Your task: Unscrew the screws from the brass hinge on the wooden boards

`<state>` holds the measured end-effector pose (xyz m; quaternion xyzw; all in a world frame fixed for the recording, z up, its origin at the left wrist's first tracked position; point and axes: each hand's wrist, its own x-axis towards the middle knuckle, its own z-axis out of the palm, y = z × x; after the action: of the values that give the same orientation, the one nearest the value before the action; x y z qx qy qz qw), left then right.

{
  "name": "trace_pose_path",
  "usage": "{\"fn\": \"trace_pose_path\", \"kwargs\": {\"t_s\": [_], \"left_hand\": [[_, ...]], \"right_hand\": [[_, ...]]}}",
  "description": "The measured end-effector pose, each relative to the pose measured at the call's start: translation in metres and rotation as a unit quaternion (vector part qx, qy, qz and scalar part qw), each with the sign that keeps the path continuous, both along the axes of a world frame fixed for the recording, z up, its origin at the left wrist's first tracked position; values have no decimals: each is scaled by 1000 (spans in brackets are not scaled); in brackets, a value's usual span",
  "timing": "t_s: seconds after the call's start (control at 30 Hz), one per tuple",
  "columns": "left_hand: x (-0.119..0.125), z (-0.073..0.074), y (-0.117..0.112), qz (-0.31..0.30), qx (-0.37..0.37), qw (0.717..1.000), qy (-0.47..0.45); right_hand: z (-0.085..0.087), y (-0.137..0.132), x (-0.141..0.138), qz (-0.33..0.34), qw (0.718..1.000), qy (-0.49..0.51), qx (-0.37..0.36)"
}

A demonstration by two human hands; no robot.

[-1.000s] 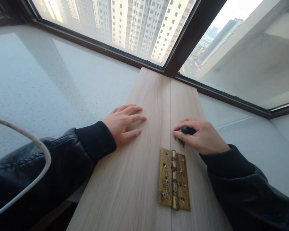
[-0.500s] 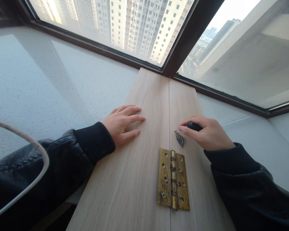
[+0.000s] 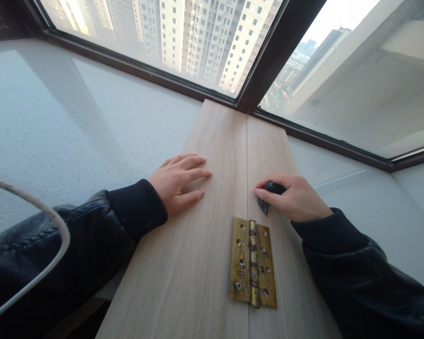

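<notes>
Two light wooden boards (image 3: 198,254) lie side by side on a pale sill, with a brass hinge (image 3: 253,262) laid flat across their seam. My left hand (image 3: 178,181) rests flat on the left board, fingers stretched out. My right hand (image 3: 292,197) is curled round a black handle (image 3: 274,188) on the right board, fingertips over a small heap of several screws (image 3: 263,205) just above the hinge.
The speckled sill (image 3: 74,127) stretches away to the left and behind. A dark window frame (image 3: 265,61) meets the boards' far end, with tall buildings outside. A white cable (image 3: 45,268) arcs over my left sleeve.
My right hand drew right off the screws half a second ago and has now moved back left over them. My left hand has stayed put.
</notes>
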<state>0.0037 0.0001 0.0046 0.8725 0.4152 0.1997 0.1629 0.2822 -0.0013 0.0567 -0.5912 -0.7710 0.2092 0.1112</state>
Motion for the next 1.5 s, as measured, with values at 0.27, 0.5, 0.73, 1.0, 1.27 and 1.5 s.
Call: {"fn": "trace_pose_path", "kwargs": {"t_s": [0.27,0.5,0.73,1.0,1.27,1.5], "left_hand": [[0,0,0,3,-1,1000,3],[0,0,0,2,1,1000,2],[0,-2,0,2,9,1000,-2],[0,-3,1,1,12,1000,-1],[0,-3,1,2,6,1000,-2],[0,-3,1,3,7,1000,-6]], "right_hand": [[1,-2,3,-38,998,52,15],[19,-24,1,-117,948,283,86],[48,-68,-14,-156,790,589,-65],[20,-105,-59,-61,711,681,-164],[10,-107,-63,-47,707,687,-161],[11,-118,-59,-37,736,650,-186]]}}
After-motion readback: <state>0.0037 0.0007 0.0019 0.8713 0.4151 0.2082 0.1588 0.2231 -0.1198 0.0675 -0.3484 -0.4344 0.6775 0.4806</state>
